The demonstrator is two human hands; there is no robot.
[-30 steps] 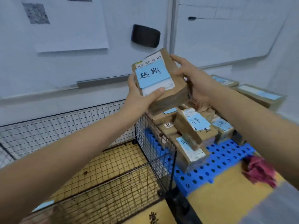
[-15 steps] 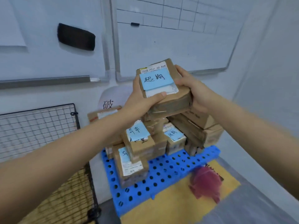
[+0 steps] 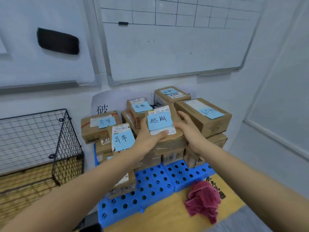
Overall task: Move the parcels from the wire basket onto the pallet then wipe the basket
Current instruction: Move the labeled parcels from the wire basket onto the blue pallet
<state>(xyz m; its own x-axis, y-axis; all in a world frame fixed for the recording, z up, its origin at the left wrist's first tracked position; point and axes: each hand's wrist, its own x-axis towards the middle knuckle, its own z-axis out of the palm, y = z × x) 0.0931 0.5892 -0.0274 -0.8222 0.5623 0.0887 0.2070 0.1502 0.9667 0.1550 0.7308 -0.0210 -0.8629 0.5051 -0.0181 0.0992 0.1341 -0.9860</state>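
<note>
The parcel point(image 3: 167, 141) was held atop the pile point(image 3: 204, 118), about the middle of the pallet point(image 3: 150, 186). It was gripped on both sides: the left hand point(image 3: 148, 136) was curled round its left edge, thumb laid over the note point(image 3: 159, 120), and the right hand point(image 3: 189, 133) was wrapped round its right side. Whether its weight was already borne from below could not be told. The pile was stacked unevenly (a box point(image 3: 122, 139) toward the left front corner was tilted), so a slide toward the front edge could be caused by an early release. The note could be dragged off by the thumb. The basket point(image 3: 66, 148) was left of the pallet, the cloth point(image 3: 202, 198) by its right front corner.
</note>
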